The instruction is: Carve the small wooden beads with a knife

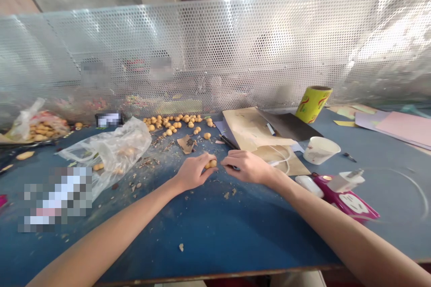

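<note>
Between thumb and fingers, my left hand (195, 170) grips a small tan gourd (211, 164), its rounded end pointing right. My right hand (247, 167) is closed just beside it, fingertips a short gap from the gourd. A bit of something dark and shiny shows under the right fingers, too hidden to name. Beyond the hands, a loose group of similar small gourds (170, 124) lies along the back of the blue table (202, 233). A brown scrap (186, 144) and crumbs of debris lie near my left hand.
A clear plastic bag (117, 148) with gourds lies left; another filled bag (47, 126) is behind it. Brown paper (256, 128), a white cup (321, 150), a yellow tube (313, 104) and a magenta power strip (358, 206) with a cable are right. A perforated metal screen (215, 45) closes the back.
</note>
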Available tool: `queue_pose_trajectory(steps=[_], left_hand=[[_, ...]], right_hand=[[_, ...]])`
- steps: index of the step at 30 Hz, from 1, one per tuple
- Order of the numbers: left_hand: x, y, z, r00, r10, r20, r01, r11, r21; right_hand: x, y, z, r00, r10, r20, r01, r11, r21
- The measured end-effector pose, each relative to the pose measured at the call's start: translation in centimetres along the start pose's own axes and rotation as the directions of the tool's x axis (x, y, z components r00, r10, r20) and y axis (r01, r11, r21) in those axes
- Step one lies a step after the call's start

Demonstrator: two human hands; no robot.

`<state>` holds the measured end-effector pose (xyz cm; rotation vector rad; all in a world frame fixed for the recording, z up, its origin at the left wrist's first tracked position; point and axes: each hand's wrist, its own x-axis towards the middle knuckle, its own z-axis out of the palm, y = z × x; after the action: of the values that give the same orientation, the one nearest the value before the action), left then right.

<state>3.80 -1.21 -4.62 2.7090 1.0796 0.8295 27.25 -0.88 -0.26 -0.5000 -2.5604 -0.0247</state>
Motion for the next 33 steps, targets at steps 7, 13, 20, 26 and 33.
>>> queue_pose_trajectory(steps=[7, 13, 20, 26, 33], left_hand=[[0.1, -0.1, 0.0, 1.0, 0.009, -0.008, -0.009, 1.0, -0.011], [0.3, -0.1, -0.1, 0.999, 0.041, 0.005, -0.041, 0.999, 0.002], [0.5, 0.3, -0.3, 0.999, 0.043, 0.019, -0.043, 0.999, 0.011], [0.3, 0.0, 0.0, 0.999, 0.018, 0.026, -0.018, 1.0, 0.002], [0.2, -0.1, 0.1, 1.0, -0.006, 0.006, 0.006, 1.0, -0.005]], right_hand=[[-0.1, -0.1, 0.1, 0.992, 0.121, 0.018, -0.123, 0.973, 0.195], [0.3, -0.8, 0.1, 0.965, 0.261, 0.017, -0.254, 0.923, 0.288], [0.4, -0.8, -0.5, 0.961, 0.273, 0.041, -0.271, 0.906, 0.326], [0.6, -1.3, -0.2, 0.922, 0.381, 0.07, -0.38, 0.853, 0.359], [0.7, -1.3, -0.4, 0.899, 0.427, 0.1, -0.418, 0.767, 0.486]])
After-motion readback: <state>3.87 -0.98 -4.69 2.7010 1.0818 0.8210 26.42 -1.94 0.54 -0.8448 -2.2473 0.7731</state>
